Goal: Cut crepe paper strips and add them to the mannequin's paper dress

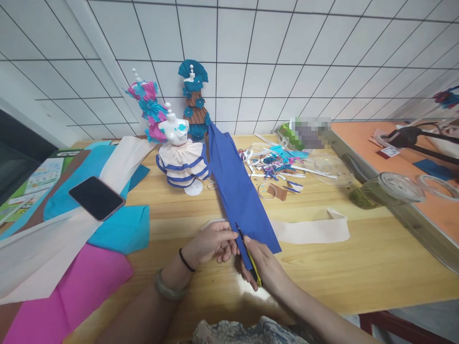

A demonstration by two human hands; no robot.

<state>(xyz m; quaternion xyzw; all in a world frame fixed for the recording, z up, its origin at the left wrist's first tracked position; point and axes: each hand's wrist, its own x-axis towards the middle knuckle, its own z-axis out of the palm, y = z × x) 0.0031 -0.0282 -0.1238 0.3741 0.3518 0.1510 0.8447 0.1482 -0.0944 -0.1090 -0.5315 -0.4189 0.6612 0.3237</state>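
Observation:
A long piece of dark blue crepe paper (244, 186) stretches over the table from the dress forms toward me. In my right hand (263, 260) are scissors (257, 274) with yellow and black handles; their dark blades lie on the paper near its left edge, beside a narrow strip. My left hand (217, 241) is closed at that edge, thumb and fingers pinching the paper next to the blade tips. A cream paper strip (310, 231) runs out from under the blue paper. Just beyond stands a small white dress form (182, 160) in a cream skirt with blue bands.
Two decorated dress forms, one pink and turquoise (152, 110), one teal and brown (196, 102), stand by the tiled wall. Paper scraps (276, 162) and a jar (380, 188) lie to the right. At left, a phone (96, 198) rests on coloured paper sheets (120, 229).

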